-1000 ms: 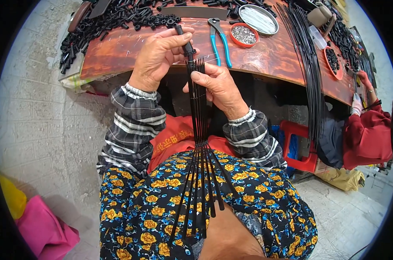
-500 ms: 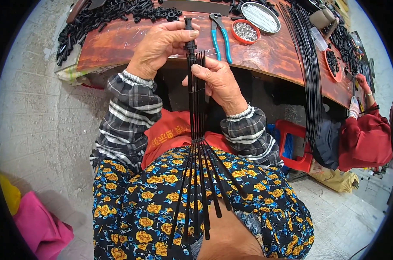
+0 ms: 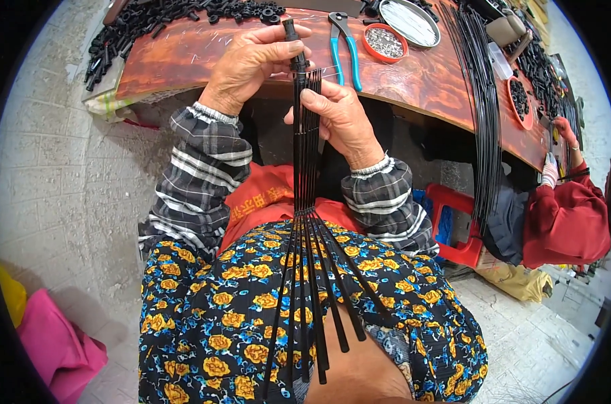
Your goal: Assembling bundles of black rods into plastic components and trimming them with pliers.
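Note:
A black umbrella frame [image 3: 305,161] hangs upright in front of me, its thin ribs bunched together and fanning out over my lap. My left hand [image 3: 248,67] pinches the black plastic tube piece [image 3: 291,34] at its top between thumb and fingers. Lower down, my right hand [image 3: 342,121] is closed round the bundled ribs, thumb in front. A fine pale wire [image 3: 329,69] sticks out near the rib tops. Just beyond my right hand, blue-handled pliers [image 3: 346,50] lie on the wooden table.
Small metal pieces fill a red dish [image 3: 385,43] beside a round tray [image 3: 413,23] of white strips. Black plastic parts [image 3: 204,10] are heaped along the table's far side. Long black ribs [image 3: 484,121] drape over the edge. A co-worker in red [image 3: 566,222] sits at right near a red stool [image 3: 457,249].
The top of the umbrella frame has tipped slightly left, and its tube piece and the ribs' upper ends sit a little higher. Both hands keep their hold.

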### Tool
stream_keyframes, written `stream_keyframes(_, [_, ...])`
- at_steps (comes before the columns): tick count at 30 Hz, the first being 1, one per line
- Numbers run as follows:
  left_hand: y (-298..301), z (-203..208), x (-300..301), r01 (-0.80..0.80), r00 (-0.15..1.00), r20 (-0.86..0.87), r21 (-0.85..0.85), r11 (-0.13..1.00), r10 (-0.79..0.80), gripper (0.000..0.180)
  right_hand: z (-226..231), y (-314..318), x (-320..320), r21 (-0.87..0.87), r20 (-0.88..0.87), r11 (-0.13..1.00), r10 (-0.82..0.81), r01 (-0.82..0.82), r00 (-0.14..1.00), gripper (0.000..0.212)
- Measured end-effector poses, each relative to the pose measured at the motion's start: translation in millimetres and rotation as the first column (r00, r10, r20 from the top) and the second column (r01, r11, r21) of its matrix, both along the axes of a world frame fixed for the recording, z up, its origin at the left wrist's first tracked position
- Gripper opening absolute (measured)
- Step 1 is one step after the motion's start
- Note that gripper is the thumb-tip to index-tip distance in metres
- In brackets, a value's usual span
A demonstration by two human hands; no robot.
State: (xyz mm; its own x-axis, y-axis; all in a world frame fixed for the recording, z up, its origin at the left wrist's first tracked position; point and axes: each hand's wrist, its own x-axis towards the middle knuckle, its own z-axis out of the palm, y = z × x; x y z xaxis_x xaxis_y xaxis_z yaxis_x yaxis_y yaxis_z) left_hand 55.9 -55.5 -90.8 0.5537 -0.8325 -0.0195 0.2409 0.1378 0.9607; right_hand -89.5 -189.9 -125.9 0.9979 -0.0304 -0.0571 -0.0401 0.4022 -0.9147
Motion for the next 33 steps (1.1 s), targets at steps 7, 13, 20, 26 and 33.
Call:
stream_keyframes(7, [-5,-8,-3,0.05,0.999,0.014,-0.086,0.995,-0.049,0.039,3,-3,-5,-0.004,-0.013,1.0,-0.017,0.017,1.0,0.025])
stream_keyframes(13, [-6,7,-1,0.11,0.976,0.182,0.048,0.993,-0.117,0.039,1,-3,-6,0.065,-0.021,0.998,-0.007,0.008,1.0,0.025])
stream_keyframes(20, [-4,14,-11,0.099,0.974,0.206,-0.033,0.995,-0.09,0.067,-7,-4,-2,0.099,-0.01,0.995,0.002,-0.001,1.0,0.024])
stream_keyframes(26, [8,8,-12,0.111,0.965,0.237,0.016,0.994,-0.111,0.06,-5,-4,-2,0.112,-0.019,0.994,-0.01,0.012,1.0,0.026])
stream_keyframes(33, [11,12,-10,0.112,0.97,0.205,0.085,0.99,-0.127,0.054,-3,-3,-2,0.12,-0.025,0.993,-0.003,0.006,1.0,0.027])
